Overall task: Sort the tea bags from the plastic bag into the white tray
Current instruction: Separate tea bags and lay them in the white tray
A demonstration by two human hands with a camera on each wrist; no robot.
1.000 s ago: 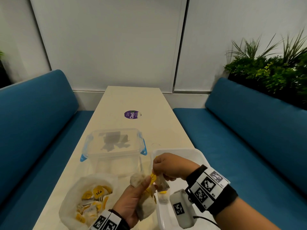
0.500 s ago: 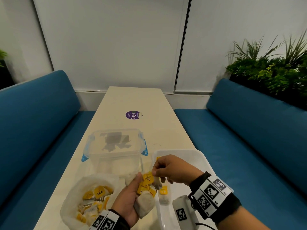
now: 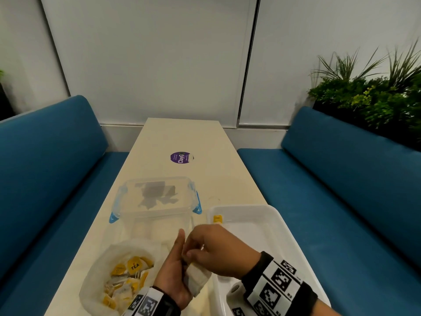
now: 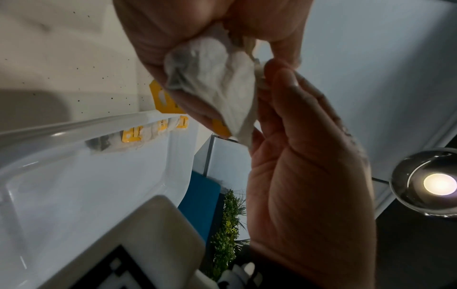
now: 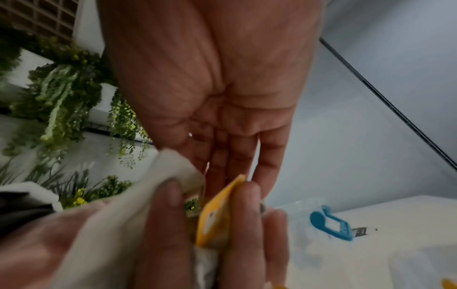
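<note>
My left hand [image 3: 172,269] is held palm-right between the plastic bag [image 3: 95,281] and the white tray [image 3: 268,215], gripping a small bunch of tea bags [image 3: 196,279]. My right hand [image 3: 210,247] reaches across and pinches one white tea bag [image 4: 217,82] in that bunch. A yellow tag [image 5: 213,213] sticks out between the fingers in the right wrist view. The open plastic bag holds several tea bags with yellow tags [image 3: 133,266]. A few tea bags [image 4: 138,136] lie along the tray's [image 4: 74,176] wall; one tag [image 3: 217,218] shows at its far left corner.
A clear plastic box with blue clips [image 3: 157,197] stands just beyond the hands. A purple sticker [image 3: 181,157] marks the beige table [image 3: 182,135] further back. Blue benches [image 3: 341,190] run along both sides, with plants [image 3: 376,103] at the right.
My right hand carried a tea bag from the left hand's bunch to the tray, let it go, and has come back to pinch another one in the left hand.
</note>
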